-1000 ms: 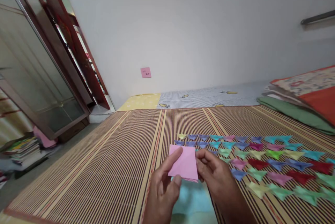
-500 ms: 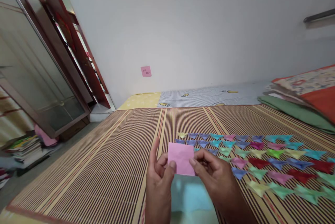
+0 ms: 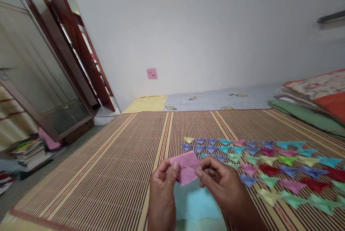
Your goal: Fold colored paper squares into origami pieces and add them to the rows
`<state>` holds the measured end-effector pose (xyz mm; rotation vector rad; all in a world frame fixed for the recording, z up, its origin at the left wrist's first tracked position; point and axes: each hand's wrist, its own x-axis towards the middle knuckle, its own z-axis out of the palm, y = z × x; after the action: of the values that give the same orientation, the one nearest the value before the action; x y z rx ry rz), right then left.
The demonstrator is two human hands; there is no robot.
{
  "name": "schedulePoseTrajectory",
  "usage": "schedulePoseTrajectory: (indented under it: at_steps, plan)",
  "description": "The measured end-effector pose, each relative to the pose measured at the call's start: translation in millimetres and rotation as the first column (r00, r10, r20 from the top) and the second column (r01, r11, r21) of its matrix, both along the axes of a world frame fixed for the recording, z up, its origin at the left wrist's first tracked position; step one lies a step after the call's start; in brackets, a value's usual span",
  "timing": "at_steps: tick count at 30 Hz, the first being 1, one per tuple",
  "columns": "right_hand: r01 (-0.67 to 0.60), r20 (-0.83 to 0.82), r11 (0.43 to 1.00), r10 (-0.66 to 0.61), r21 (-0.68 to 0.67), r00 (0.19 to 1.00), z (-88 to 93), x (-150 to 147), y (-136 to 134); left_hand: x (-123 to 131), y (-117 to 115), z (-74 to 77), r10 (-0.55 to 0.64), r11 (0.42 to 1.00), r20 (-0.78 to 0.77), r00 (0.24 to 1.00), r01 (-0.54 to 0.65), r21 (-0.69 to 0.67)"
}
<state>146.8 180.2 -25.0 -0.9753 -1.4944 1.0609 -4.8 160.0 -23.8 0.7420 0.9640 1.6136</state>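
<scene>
A small pink square of paper [image 3: 186,168], creased and slightly tilted, is held up between both hands. My left hand [image 3: 165,184] pinches its left edge between thumb and fingers. At the right edge, my right hand [image 3: 219,179] grips the paper with thumb and forefinger. Beneath the hands lie light blue paper sheets [image 3: 198,204], partly covered by the wrists. To the right, rows of folded paper shapes [image 3: 292,186] in several colours are spread over the striped mat.
The striped mat [image 3: 107,162] covers the bed. Folded bedding [image 3: 309,117] is piled at the right. A pink note [image 3: 152,73] sticks to the white wall. Stacked books [image 3: 28,152] stand on the left beside a glass-panelled door [image 3: 54,90].
The pink paper has gone from flat and upright to tilted and bent. My left hand's raised forefinger has come down onto the paper. The view has shifted slightly.
</scene>
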Motion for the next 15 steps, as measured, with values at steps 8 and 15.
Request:
schedulePoseTrajectory:
  at_steps: [8,15]
  plan:
    - [0.032,-0.014,0.999,-0.031,0.026,0.999,1.6,1.2,-0.3,-2.1,3.3,5.5,-0.113,0.993,0.063,0.992,0.115,-0.021]
    - [-0.065,-0.076,0.995,0.059,-0.075,0.995,-0.6,-0.4,-0.6,-1.7,3.3,-3.2,-0.033,0.999,-0.105,0.994,0.033,0.003]
